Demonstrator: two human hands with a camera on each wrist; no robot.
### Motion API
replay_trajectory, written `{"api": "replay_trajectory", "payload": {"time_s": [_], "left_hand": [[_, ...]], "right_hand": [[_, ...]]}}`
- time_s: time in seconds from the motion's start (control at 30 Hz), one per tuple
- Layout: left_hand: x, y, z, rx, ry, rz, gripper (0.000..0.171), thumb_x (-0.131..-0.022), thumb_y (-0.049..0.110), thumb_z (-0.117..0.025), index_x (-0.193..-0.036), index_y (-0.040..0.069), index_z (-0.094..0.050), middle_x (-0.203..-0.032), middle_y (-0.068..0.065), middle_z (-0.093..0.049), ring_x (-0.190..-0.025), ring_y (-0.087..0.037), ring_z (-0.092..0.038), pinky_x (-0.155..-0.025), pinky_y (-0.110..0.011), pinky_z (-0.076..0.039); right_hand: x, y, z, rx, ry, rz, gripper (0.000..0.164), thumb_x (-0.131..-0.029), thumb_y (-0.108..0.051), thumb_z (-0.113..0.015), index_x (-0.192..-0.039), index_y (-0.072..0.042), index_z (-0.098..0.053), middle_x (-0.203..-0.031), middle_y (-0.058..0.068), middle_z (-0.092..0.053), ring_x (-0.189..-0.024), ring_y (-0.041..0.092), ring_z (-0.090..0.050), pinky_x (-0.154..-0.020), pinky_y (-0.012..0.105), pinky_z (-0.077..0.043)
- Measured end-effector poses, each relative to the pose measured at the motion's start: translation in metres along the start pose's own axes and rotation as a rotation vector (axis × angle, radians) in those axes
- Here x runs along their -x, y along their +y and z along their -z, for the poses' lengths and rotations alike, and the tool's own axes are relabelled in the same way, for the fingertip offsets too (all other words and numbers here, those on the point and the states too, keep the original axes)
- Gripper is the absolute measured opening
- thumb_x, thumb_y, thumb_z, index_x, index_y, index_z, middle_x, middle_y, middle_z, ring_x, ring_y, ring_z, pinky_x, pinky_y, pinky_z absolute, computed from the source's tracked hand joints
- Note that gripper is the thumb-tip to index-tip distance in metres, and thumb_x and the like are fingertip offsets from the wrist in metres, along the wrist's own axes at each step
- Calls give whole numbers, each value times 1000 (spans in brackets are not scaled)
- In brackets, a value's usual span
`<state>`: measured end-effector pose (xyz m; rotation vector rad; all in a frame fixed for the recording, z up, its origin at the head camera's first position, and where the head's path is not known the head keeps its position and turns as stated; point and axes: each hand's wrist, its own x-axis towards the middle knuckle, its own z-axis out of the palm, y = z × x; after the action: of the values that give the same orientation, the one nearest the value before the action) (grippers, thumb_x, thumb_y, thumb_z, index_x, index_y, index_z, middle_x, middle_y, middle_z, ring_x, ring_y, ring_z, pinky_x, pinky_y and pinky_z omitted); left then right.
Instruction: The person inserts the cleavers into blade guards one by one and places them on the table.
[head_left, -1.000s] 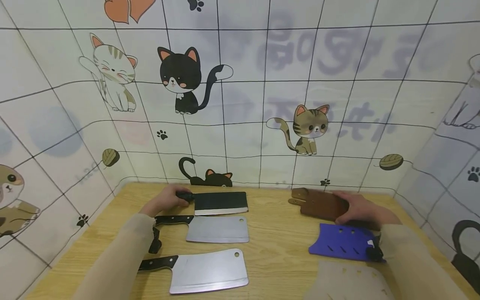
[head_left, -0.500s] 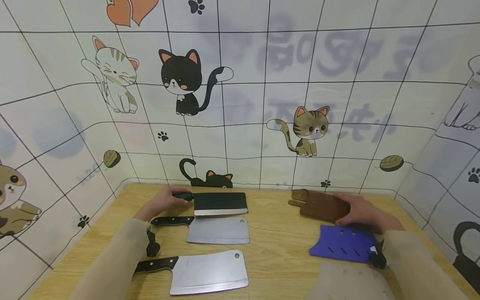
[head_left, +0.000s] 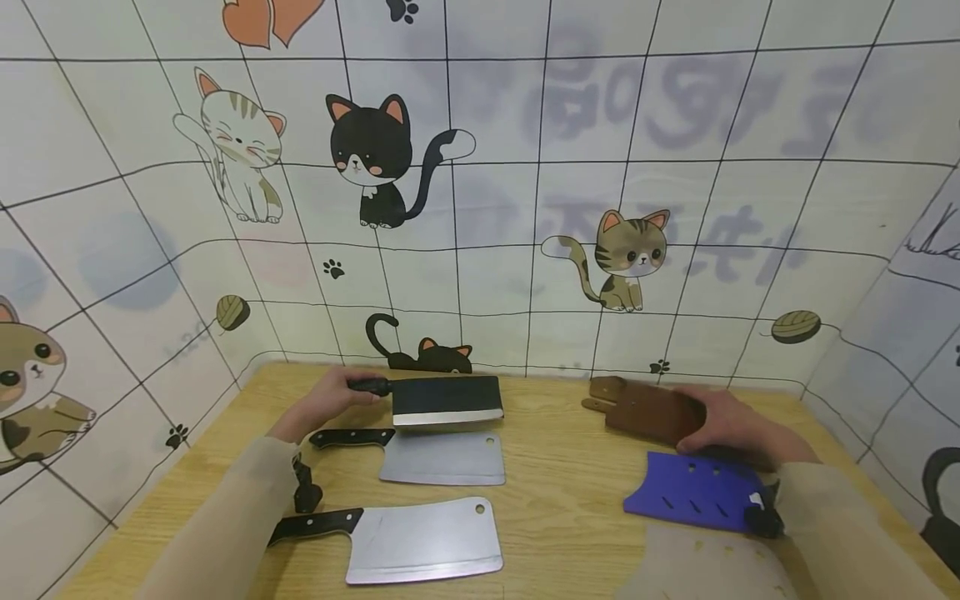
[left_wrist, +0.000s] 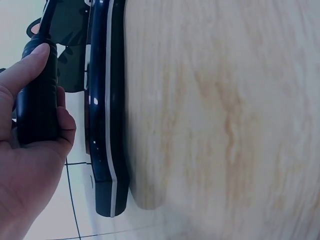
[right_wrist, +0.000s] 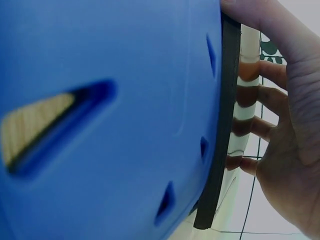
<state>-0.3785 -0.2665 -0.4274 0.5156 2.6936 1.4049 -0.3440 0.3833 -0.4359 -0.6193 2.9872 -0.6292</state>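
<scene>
In the head view my left hand [head_left: 330, 404] grips the black handle of a dark-faced cleaver [head_left: 446, 395] at the back left of the table. Its blade points right, a strip of bright steel along the near edge. The left wrist view shows my thumb [left_wrist: 37, 57] laid along that handle [left_wrist: 37, 115]. At the back right, my right hand [head_left: 738, 427] holds a brown leather knife sheath [head_left: 648, 411] by its right end, thumb on the near side. From the right wrist, the sheath's dark edge [right_wrist: 227, 100] shows, with the fingers at its far side.
Two more cleavers lie nearer on the wooden table [head_left: 562, 517]: a silver one [head_left: 446, 460] and a larger one [head_left: 427, 542]. Before the right hand lie a blue slotted blade guard [head_left: 686, 490] and a whitish translucent one [head_left: 705, 567]. A cat-patterned wall covering [head_left: 495, 275] stands behind.
The dark cleaver's blade has risen slightly from the table and tilted, its shadow now visible below. My right hand keeps its hold on the leather sheath. The head view has shifted a little.
</scene>
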Motion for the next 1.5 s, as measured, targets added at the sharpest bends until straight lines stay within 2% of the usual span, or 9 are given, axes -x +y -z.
{"api": "replay_trajectory", "payload": {"time_s": [0.2,0.37,0.83,0.93,1.07,1.3,1.5], "left_hand": [[-1,6,-2,-33,1,13,45,-90,11,-79,-131,-2,-67,-123,-22,-66,-98,-28,-60,-82,-37,-48],[-1,15,-5,-37,-11,34,47,-90,15,-80,-133,1,-67,-128,-23,-63,-99,-29,-59,-82,-37,-47],[-1,25,-15,4,-37,50,47,-90,15,-79,-134,2,-67,-121,-20,-65,-94,-26,-58,-80,-37,-46],[-3,27,-17,7,-57,52,47,-91,17,-79,-134,3,-67,-116,-16,-66,-91,-24,-57,-79,-37,-45],[-4,31,-20,27,-76,55,47,-92,19,-78,-135,4,-66,-117,-15,-65,-92,-25,-57,-81,-37,-44],[-9,40,-26,19,-63,30,45,-90,19,-80,-132,6,-70,-119,-15,-66,-95,-25,-57,-83,-38,-44],[-14,47,-28,31,-90,15,43,-91,18,-78,-132,7,-70,-122,-11,-66,-95,-23,-56,-86,-44,-44]], "right_hand": [[3,-8,2,-3,-4,6,103,-65,-41,-95,-144,6,-50,-126,20,-62,-114,38,-57,-96,59,-43],[4,-16,3,-16,-14,19,103,-65,-40,-95,-144,6,-49,-131,23,-60,-120,43,-54,-99,65,-40],[-2,-42,7,4,-22,83,102,-60,-41,-96,-142,3,-54,-125,15,-65,-110,31,-59,-94,53,-45],[-2,-52,10,4,-22,94,102,-61,-41,-95,-143,3,-54,-125,15,-65,-110,31,-60,-93,53,-46],[-3,-61,10,37,-14,114,103,-61,-45,-95,-144,0,-54,-128,14,-64,-112,32,-59,-92,53,-46],[-9,-73,10,74,-8,123,104,-61,-50,-93,-147,-7,-53,-134,15,-60,-117,36,-53,-91,55,-44],[-13,-80,12,6,-1,208,102,-64,-43,-93,-147,-2,-51,-138,16,-59,-121,36,-55,-95,56,-44]]}}
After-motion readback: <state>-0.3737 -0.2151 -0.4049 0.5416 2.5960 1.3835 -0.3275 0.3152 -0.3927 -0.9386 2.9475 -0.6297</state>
